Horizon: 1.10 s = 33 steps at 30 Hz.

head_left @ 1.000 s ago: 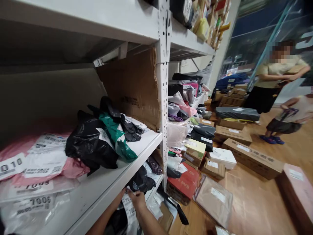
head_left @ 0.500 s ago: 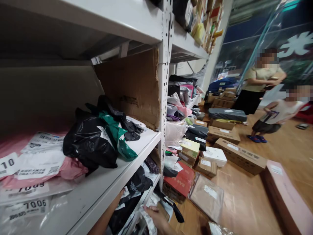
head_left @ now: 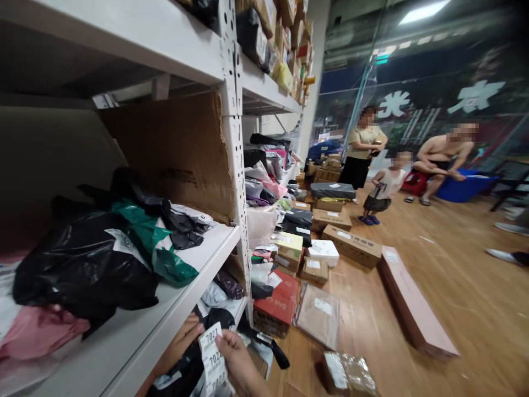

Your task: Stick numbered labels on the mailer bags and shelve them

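A: Where was the strip of number labels (head_left: 212,361)?

B: Low down, under the white shelf (head_left: 173,317), in front of the black parcel (head_left: 188,366) on the lower level. The strip showed 7021 at the top, then 7022 and 7023 below it.

A: And the hands?

B: The right hand (head_left: 237,366) pinched the strip at its right edge, thumb on the printed face. The left hand (head_left: 182,342) reached in beside the strip, its fingers curled loosely by the top label; I couldn't tell whether they gripped it.

A: How would one handle that well?

B: I'd judge it best to keep the strip taut with the right hand and lift one label by its corner with the left, so the next one doesn't come along or crease. The shelf edge hung just above the hands, leaving little room.

A: What else lay around the shelf?

B: On top of it sat a black bag (head_left: 82,264) and a green-and-white bag (head_left: 161,248), with a cardboard sheet (head_left: 182,149) behind them. To the right of the shelf's post, a red box (head_left: 276,300) and a flat wrapped packet (head_left: 318,314) lay on the wooden floor (head_left: 454,286). Further out stood long cartons (head_left: 351,245) and three people (head_left: 386,184), well apart from the hands.
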Tool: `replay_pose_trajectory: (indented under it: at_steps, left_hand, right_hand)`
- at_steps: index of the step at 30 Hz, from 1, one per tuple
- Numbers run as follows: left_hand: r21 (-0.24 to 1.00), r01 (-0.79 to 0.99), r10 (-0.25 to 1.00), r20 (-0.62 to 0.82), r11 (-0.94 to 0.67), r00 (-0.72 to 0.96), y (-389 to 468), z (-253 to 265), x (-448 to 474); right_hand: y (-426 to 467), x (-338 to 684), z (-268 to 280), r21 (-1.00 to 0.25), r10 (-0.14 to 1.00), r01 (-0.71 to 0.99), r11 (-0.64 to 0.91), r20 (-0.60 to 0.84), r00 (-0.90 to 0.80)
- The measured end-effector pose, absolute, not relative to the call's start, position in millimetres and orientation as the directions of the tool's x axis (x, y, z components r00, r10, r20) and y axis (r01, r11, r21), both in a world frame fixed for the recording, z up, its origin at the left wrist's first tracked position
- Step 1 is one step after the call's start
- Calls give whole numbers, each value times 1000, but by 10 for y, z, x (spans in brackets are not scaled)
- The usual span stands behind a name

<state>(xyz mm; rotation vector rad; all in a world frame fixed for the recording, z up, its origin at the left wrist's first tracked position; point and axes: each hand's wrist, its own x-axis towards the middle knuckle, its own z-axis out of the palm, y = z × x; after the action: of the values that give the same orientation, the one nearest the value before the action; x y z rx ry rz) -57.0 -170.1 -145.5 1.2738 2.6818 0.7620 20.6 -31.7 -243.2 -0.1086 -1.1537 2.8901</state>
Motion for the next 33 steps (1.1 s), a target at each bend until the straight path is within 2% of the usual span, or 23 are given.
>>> replay_pose_trajectory:
  at_steps: [4, 8, 11, 14, 17, 22, 27, 33]
  left_hand:
    - [559, 604, 701, 55, 568, -711, -1664, -1397, -549]
    - [484, 676, 718, 131, 556, -684, -1680, -1392, -588]
    - [478, 700, 728, 164, 531, -665, -1694, -1426, -587]
    - [494, 678, 654, 256, 544, -712, -1683, -1460, -577]
    - [493, 666, 615, 291, 560, -732, -1681, -1492, -601]
    - [550, 635, 638, 221, 543, -737, -1715, -1539, -712]
    - [513, 673, 658, 251, 532, -710, -1696, -1546, -767]
    - [463, 689, 658, 259, 557, -706, -1736, -1619, -823]
  right_hand:
    - [-491, 93, -2375, -731, 165, -79, -678, -46, -985]
    - [-562, 4, -2338, -772, 223, -133, -622, -12, -975]
    - [-595, -60, -2380, -815, 281, -143, -562, -25, -959]
    - [-637, -100, -2466, -857, 355, -117, -502, -81, -931]
    - [-687, -99, -2528, -885, 371, -74, -460, -116, -921]
    - [-735, -101, -2480, -920, 392, -106, -376, -54, -918]
    - [-742, -160, -2429, -953, 383, -89, -289, -30, -923]
    - [-733, -191, -2427, -968, 476, -98, -231, -25, -879]
